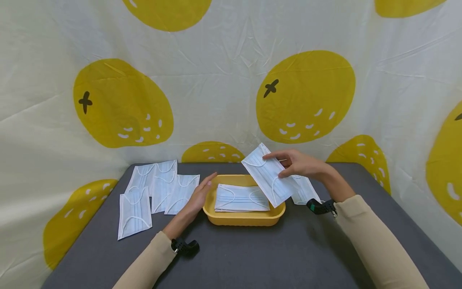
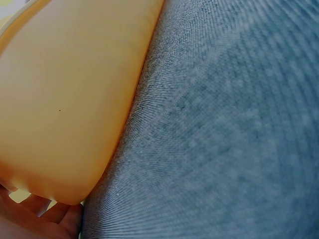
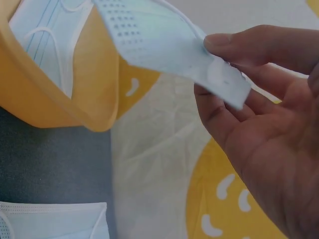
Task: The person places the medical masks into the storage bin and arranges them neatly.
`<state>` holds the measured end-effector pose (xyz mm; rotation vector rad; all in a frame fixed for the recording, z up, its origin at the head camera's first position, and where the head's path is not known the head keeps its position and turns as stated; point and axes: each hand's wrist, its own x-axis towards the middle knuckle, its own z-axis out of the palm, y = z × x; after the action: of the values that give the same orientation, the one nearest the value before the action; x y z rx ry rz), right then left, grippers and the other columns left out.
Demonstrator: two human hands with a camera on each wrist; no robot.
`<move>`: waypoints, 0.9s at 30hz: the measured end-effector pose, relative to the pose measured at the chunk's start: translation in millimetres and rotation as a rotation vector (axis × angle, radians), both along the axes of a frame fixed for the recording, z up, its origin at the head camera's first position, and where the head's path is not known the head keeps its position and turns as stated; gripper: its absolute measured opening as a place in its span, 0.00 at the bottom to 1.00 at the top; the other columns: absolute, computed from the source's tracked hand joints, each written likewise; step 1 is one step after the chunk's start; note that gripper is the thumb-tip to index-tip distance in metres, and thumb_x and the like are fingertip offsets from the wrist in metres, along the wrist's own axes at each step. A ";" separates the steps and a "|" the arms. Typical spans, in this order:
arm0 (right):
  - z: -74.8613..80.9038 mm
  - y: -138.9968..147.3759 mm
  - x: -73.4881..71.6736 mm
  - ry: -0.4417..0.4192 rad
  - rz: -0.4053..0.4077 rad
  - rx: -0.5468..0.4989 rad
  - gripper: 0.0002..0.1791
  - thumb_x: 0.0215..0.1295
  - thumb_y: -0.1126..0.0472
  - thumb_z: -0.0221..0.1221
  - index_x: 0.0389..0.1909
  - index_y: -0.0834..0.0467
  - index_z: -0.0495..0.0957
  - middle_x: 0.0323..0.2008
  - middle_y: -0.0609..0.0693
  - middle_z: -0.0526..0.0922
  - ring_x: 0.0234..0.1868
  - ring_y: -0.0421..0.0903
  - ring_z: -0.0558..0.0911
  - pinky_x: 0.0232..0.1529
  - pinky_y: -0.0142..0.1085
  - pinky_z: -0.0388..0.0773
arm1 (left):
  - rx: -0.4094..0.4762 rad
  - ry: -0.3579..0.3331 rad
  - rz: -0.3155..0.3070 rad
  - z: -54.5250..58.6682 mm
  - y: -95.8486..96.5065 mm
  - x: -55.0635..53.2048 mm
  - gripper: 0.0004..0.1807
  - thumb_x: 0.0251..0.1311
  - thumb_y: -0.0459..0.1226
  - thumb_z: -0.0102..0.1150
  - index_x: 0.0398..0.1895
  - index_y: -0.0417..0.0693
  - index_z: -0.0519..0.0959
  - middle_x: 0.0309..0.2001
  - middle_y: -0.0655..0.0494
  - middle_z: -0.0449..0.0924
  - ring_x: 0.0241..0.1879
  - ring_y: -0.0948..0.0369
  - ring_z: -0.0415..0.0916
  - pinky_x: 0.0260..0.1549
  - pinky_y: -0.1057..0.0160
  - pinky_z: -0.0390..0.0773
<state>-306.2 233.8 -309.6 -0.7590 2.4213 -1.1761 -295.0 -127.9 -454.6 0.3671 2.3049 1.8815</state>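
Note:
My right hand (image 1: 302, 163) pinches a light blue face mask (image 1: 268, 176) with white ear loops and holds it tilted over the right end of a yellow plastic tray (image 1: 245, 220). In the right wrist view, thumb and fingers (image 3: 244, 47) grip one end of this mask (image 3: 164, 45). Inside the tray lies a small stack of face masks (image 1: 242, 199). At the tray's left end, my left hand (image 1: 196, 198) rests with its fingers extended along the wall. The left wrist view shows those fingers (image 2: 37, 219) against the tray's side (image 2: 65, 114).
Several face masks (image 1: 135, 210) lie partly overlapping on the dark grey table (image 1: 249, 257), left of the tray. Another mask (image 1: 306, 192) lies to the right, partly behind my right hand. A white curtain (image 1: 213, 100) with yellow fruit prints hangs behind the table.

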 end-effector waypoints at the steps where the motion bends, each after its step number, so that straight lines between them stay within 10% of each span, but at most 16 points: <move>1: -0.5 -2.3 -2.4 -0.005 0.011 0.015 0.36 0.63 0.70 0.65 0.73 0.55 0.72 0.75 0.59 0.68 0.55 0.56 0.80 0.48 0.36 0.83 | 0.000 0.000 0.000 0.0 -0.2 -0.1 0.27 0.84 0.45 0.31 0.81 0.54 0.60 0.83 0.51 0.54 0.83 0.49 0.45 0.81 0.41 0.42; 27: -20.3 -59.0 -42.7 -0.200 0.343 0.160 0.37 0.56 0.75 0.61 0.70 0.52 0.76 0.73 0.53 0.72 0.63 0.49 0.72 0.62 0.37 0.71 | 0.004 0.025 0.000 -1.1 0.6 -0.3 0.27 0.84 0.44 0.32 0.81 0.51 0.60 0.82 0.48 0.55 0.83 0.47 0.45 0.81 0.41 0.41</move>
<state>-349.0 174.8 -329.9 -0.9134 2.0879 -0.8687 -295.4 -127.3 -455.7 0.3937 2.3171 1.8929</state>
